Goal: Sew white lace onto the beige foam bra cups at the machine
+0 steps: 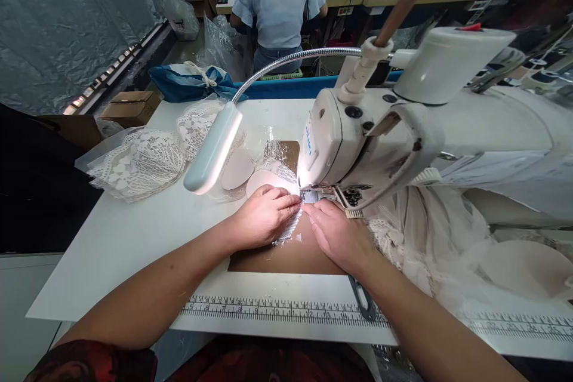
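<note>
A foam cup piece with white lace (293, 228) lies under the needle area of a white sewing machine (333, 137). My left hand (267, 215) is closed on the lace edge, its fingertips close beside the presser foot (308, 196). On the other side of the foot, my right hand (336, 231) lies flat with fingers stretched out, the fingertips touching the work's edge. Both hands rest over a brown plate (286, 259). Pale foam cups (237, 168) lie just beyond my left hand. The needle point itself is hidden.
White lace pieces (143, 161) lie at the left of the white table (134, 227). A lamp (213, 146) on a bendable neck hangs over it. Sheer lace garments (421, 233) pile up at right. A ruler strip (286, 310) runs along the front edge. Someone (282, 6) sits ahead.
</note>
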Motion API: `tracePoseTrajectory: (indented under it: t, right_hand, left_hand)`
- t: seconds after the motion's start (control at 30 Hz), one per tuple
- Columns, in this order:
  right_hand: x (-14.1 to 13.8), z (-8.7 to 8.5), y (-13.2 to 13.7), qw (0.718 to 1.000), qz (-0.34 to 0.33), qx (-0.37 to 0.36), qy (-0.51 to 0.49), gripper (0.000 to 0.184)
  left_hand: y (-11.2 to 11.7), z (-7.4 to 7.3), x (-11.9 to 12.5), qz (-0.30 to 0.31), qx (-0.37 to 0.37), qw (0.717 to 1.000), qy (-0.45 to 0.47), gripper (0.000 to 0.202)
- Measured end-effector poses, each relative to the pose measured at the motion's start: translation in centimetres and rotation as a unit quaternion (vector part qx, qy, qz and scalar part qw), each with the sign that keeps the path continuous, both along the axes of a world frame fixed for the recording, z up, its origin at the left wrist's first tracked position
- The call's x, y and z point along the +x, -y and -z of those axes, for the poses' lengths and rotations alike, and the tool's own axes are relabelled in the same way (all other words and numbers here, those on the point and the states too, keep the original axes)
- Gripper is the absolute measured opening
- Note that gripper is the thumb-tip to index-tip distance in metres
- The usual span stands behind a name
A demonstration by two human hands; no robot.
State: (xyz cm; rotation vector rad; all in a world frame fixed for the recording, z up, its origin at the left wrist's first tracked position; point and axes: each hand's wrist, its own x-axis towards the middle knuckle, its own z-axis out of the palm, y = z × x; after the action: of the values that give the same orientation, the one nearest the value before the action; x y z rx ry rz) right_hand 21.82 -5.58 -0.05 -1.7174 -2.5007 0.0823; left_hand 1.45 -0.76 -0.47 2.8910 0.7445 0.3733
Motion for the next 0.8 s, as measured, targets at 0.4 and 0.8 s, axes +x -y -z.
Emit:
tracePoseTrajectory:
  t: [0.4, 0.8]
  right_hand:
    - [0.0, 0.0, 0.1, 1.0, 0.012, -0.007, 0.004, 0.039]
    - [1.1, 0.2, 0.4, 0.993, -0.059, 0.029, -0.1, 0.034]
  left_hand:
    - [-0.2, -0.6, 0.1, -0.03, -0.004, 0.999, -0.01, 0.042]
    - [-0.1, -0.3, -0.1, -0.03, 0.003, 0.999, 0.02, 0.042]
